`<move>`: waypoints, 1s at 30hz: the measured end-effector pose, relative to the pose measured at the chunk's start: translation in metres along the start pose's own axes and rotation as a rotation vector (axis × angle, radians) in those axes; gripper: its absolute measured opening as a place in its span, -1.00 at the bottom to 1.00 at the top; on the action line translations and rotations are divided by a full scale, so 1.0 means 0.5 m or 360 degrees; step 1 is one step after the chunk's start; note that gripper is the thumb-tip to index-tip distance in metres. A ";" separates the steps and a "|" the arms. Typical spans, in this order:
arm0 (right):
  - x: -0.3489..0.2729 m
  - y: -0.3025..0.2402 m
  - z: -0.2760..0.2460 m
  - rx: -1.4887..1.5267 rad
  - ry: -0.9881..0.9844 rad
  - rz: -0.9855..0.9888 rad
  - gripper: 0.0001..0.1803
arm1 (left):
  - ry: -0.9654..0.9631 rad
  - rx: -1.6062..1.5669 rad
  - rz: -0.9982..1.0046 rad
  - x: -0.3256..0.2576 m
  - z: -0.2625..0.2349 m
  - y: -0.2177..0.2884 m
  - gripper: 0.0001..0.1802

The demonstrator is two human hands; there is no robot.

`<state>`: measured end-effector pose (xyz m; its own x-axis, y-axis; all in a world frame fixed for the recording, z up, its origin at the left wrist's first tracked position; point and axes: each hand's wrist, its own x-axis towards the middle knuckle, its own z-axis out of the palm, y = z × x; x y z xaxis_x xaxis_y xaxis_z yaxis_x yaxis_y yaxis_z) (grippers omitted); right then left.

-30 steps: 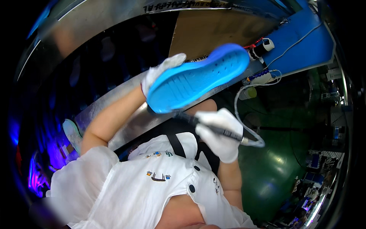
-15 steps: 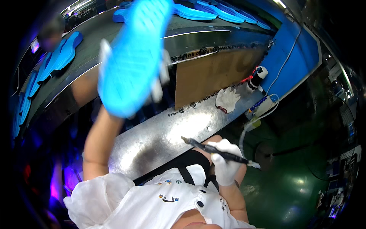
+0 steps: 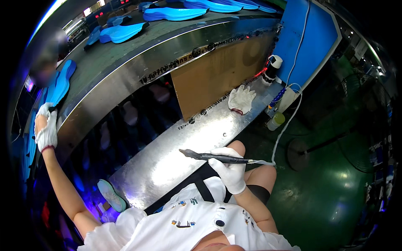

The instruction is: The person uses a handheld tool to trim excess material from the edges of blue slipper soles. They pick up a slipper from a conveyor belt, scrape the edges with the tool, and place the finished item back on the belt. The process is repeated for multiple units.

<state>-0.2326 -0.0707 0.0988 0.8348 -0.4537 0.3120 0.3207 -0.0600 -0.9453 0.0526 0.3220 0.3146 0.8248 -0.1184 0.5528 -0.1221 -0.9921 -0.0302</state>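
My left hand (image 3: 46,129), in a white glove that leaves some skin bare, reaches out to the belt's edge at the far left. Its fingers are closed at the near end of a blue shoe sole (image 3: 63,81) lying on the belt; the fingertips are partly hidden. Other blue soles lie beside and under that hand. Low over the metal shelf (image 3: 163,167), my right hand (image 3: 230,169), also in a white glove, is wrapped around a black-handled brush (image 3: 222,158). The brush's dark, flat tip points left, and a pale hose runs from its other end.
More blue soles (image 3: 176,14) lie along the dark conveyor belt (image 3: 161,31). A loose white glove (image 3: 242,100) rests on the shelf by a cardboard sheet (image 3: 217,75). A black-and-white cylinder (image 3: 273,67) stands beyond it. A pale green sole (image 3: 111,195) is near the shelf's left end.
My left hand has swung left and down to the belt; the blue sole it held up before me no longer blocks the view. The brush has moved left and lies more level in my right hand.
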 end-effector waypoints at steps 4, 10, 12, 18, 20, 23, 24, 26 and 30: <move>-0.002 0.064 -0.005 0.0118 0.0244 -0.0061 -0.74 | 0.0337 -0.1137 0.0271 -0.102 0.038 0.127 -0.72; -0.001 0.053 -0.042 0.0097 0.0551 0.0195 -0.78 | 0.0985 -0.1467 0.0959 -0.336 0.105 0.351 -0.77; -0.007 0.061 -0.052 0.0128 0.0646 0.0231 -0.78 | 0.0558 -0.1602 0.1277 -0.423 0.242 0.338 -0.61; -0.008 0.131 -0.077 -0.0029 0.0804 0.0412 -0.81 | -0.0341 -0.2119 0.1200 -0.609 0.404 0.515 -0.63; 0.013 0.152 -0.068 -0.0136 0.0639 0.0377 -0.85 | -0.0814 -0.2311 0.0721 -0.654 0.418 0.509 -0.74; 0.065 0.224 -0.054 -0.0388 0.0419 0.0393 -0.82 | -0.1377 -0.2766 -0.0484 -0.632 0.422 0.509 -0.69; 0.090 0.261 -0.035 -0.0557 0.0516 0.0017 -0.76 | -0.1366 -0.2572 -0.0318 -0.608 0.419 0.521 -0.56; 0.121 0.293 -0.020 -0.1142 0.0254 0.0361 -0.67 | -0.1302 -0.2187 -0.0027 -0.564 0.419 0.544 -0.24; 0.089 0.269 0.054 -0.1169 0.0119 0.0059 -0.80 | -0.2718 -0.3683 -0.1800 -0.573 0.486 0.565 -0.19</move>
<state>-0.1403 -0.0748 -0.0118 0.7982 -0.5248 0.2958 -0.1113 -0.6111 -0.7837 -0.0841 0.0651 -0.0545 0.3199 -0.8408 -0.4366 0.9470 0.2696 0.1748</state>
